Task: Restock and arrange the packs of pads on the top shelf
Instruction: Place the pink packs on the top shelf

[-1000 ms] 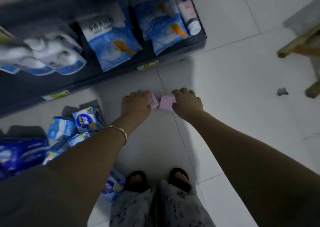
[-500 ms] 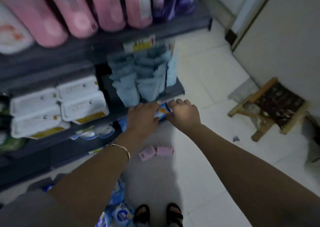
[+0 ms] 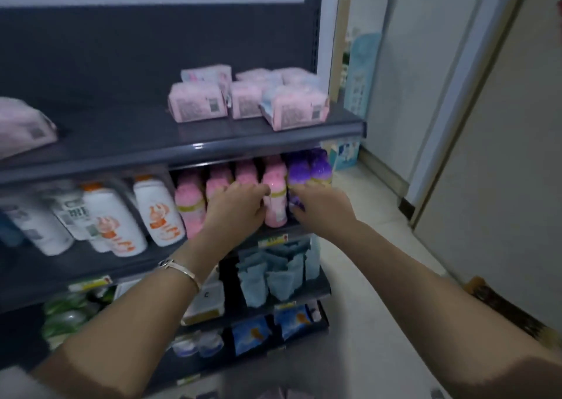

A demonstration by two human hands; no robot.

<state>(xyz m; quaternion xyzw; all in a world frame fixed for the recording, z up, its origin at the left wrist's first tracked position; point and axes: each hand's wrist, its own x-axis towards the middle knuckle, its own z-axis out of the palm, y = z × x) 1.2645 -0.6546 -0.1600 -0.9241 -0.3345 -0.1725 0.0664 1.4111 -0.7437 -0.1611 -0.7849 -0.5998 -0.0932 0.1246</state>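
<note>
Fingers (image 3: 257,191) of the left hand (image 3: 237,208) and right hand (image 3: 324,208) curl in front of the pink bottles (image 3: 275,198); I cannot tell whether they hold anything. The packs of pads (image 3: 243,102) sit above them on the top shelf (image 3: 121,134). Half a second ago both hands were lower, at a lower shelf. Pale floor tiles (image 3: 349,322) lie below, and a white door (image 3: 501,155) stands to the right.

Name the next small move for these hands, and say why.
Probably raise the left hand and right hand to the top shelf and square the skewed pack at its right front. It sits at an angle to the pink packs beside it, and both hands are lower down, in front of the pink bottles.
</note>
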